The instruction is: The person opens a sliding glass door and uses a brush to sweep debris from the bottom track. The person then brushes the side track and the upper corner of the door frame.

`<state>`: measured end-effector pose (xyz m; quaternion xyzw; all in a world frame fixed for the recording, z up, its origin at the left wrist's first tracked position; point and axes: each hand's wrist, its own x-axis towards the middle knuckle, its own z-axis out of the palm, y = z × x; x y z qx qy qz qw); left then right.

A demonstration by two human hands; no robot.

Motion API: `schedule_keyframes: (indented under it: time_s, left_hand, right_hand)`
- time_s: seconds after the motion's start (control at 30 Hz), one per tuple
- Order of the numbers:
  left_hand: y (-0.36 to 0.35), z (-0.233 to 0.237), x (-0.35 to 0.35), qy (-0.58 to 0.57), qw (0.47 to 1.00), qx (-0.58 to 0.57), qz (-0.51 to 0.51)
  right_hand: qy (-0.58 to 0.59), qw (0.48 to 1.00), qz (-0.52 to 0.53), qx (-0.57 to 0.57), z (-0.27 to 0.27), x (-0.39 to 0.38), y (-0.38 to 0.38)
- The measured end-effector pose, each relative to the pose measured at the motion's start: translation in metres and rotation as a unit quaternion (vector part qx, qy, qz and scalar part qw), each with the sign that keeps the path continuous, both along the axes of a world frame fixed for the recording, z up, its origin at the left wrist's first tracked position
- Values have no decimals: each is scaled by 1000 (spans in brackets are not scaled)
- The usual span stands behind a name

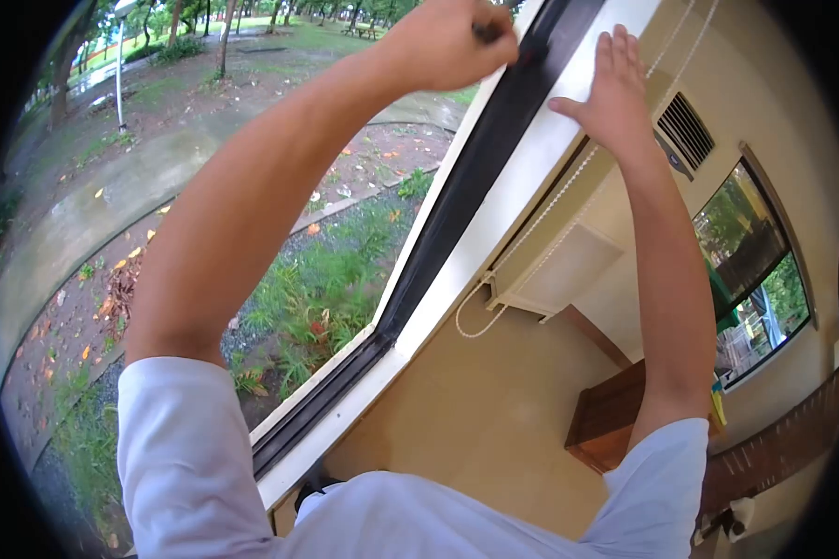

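Observation:
My left hand (457, 45) is raised at the top of the view, its fingers closed around a small black-handled tool (486, 34). The tool's working end is blurred against the dark frame, so its exact kind does not show. That hand is beside the black window frame (475, 168), which runs diagonally down to a corner. My right hand (615, 88) lies flat with fingers stretched out against the white window surround (480, 233), on the room side of the black frame. Nothing shows in it.
A looped beaded blind cord (480, 331) hangs inside, near the surround. Wooden furniture (611, 415) stands below my right arm, and another window (755, 270) is in the far wall. Outside, beyond the opening, are green plants (322, 307), a paved path (172, 168) and a lamp post (120, 74).

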<state>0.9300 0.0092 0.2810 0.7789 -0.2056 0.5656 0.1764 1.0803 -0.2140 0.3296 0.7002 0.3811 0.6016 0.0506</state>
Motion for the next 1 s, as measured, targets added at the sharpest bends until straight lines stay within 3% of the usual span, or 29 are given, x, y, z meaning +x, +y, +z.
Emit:
schedule_keyframes:
  time_s: [0.03, 0.1, 0.17, 0.2, 0.27, 0.3, 0.33, 0.4, 0.43, 0.47, 0.5, 0.53, 0.57, 0.6, 0.67, 0.73, 0.77, 0.83, 0.87, 0.93, 1.0]
  left_hand:
    - [15, -20, -9, 8, 1000, -9, -2]
    - [48, -73, -38, 190, 963, 73, 177]
    - [92, -98, -70, 273, 935, -29, 225]
    - [111, -102, -86, 275, 926, -171, 192]
    - [177, -142, -84, 80, 941, -330, 9]
    - [193, -173, -78, 92, 937, -336, 8]
    - [191, -201, -77, -4, 887, -461, -1]
    - [177, -265, -65, -196, 713, -673, -17]
    - [167, -316, -39, -177, 693, -696, 66]
    - [140, -374, -4, -124, 693, -706, 75]
    - [100, -447, 42, 53, 658, -711, 241]
    - [52, -457, 14, 384, 712, -572, 136]
    - [36, -490, 5, 460, 752, -472, 28]
    - [40, -510, -4, 504, 737, -444, 72]
    - [68, -530, -10, 447, 714, -519, 143]
    - [95, -481, -28, 384, 634, -671, -25]
    - [99, -478, -20, 386, 632, -672, -28]
    - [109, -470, 0, 150, 423, -855, -260]
    - [109, -471, 2, 149, 425, -852, -265]
    - [104, -489, 6, 161, 373, -871, -274]
    - [102, -509, 9, 165, 369, -879, -253]
  right_hand:
    - [-24, 1000, 2, -15, 0, 9, -2]
    - [-52, 997, -13, -50, -9, 19, -7]
    - [-85, 993, 9, -83, -14, 26, -8]
    - [-100, 990, 31, -97, -18, 33, -8]
    - [-101, 989, 2, -108, -21, 30, -5]
    - [-90, 989, -1, -115, -26, 30, -5]
    - [-82, 990, -13, -111, -27, 27, -3]
    - [-78, 990, -31, -114, -24, 24, -5]
    - [-76, 990, -36, -113, -25, 23, -4]
    - [-71, 991, -41, -110, -23, 21, -4]
    - [-76, 990, -39, -110, -17, 21, -1]
    - [-95, 988, -35, -113, -15, 21, -1]
    - [-107, 987, -31, -120, -19, 22, -3]
    - [-107, 986, -25, -122, -17, 23, 2]
    - [-106, 984, -29, -141, -19, 20, -7]
    - [-97, 983, -56, -145, -22, 12, -6]
    - [-101, 981, -71, -149, -21, 12, -6]
    - [-109, 979, -89, -149, -20, 12, -6]
    - [-108, 978, -93, -153, -21, 9, -4]
    - [-107, 977, -103, -155, -16, 9, -7]
    - [-84, 978, -90, -166, -13, 21, -8]
